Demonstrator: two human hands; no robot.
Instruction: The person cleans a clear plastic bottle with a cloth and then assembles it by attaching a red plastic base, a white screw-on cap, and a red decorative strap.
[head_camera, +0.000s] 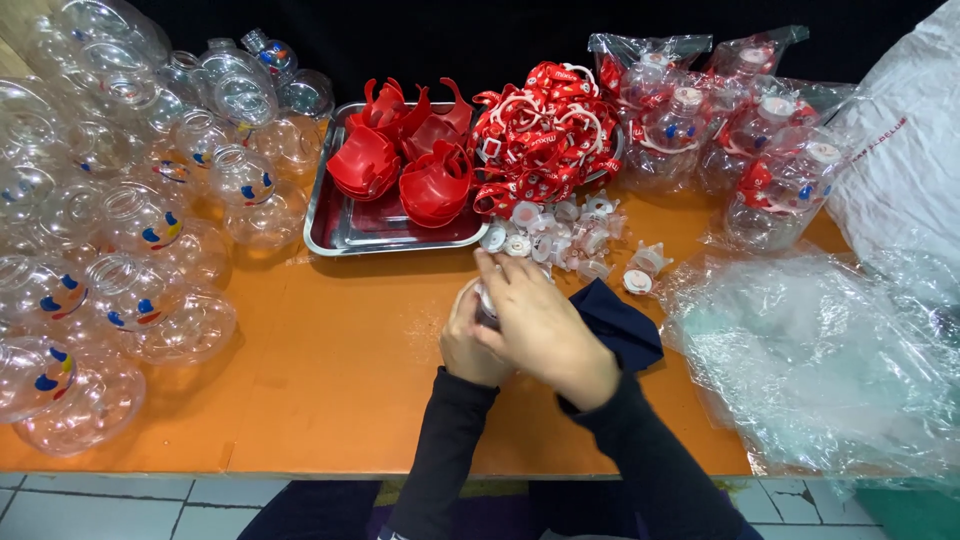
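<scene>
Head view: both hands meet at mid-worktop (330, 360). The left hand (468, 345) is cupped around a small clear and white part (486, 303), mostly hidden. The right hand (545, 325) lies over it from the right, fingers curled onto its top. The part sits between the palms, long axis not discernible. Loose white caps (560, 235) lie just beyond; a steel tray (335, 225) of red pieces (405, 160) stands far left.

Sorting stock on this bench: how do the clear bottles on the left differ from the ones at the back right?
The left bottles lie loose, uncapped and unwrapped; the back-right bottles sit inside clear plastic bags, wearing white caps and red straps. The left pile is larger. Both kinds are round, transparent, with small coloured markings.
</scene>
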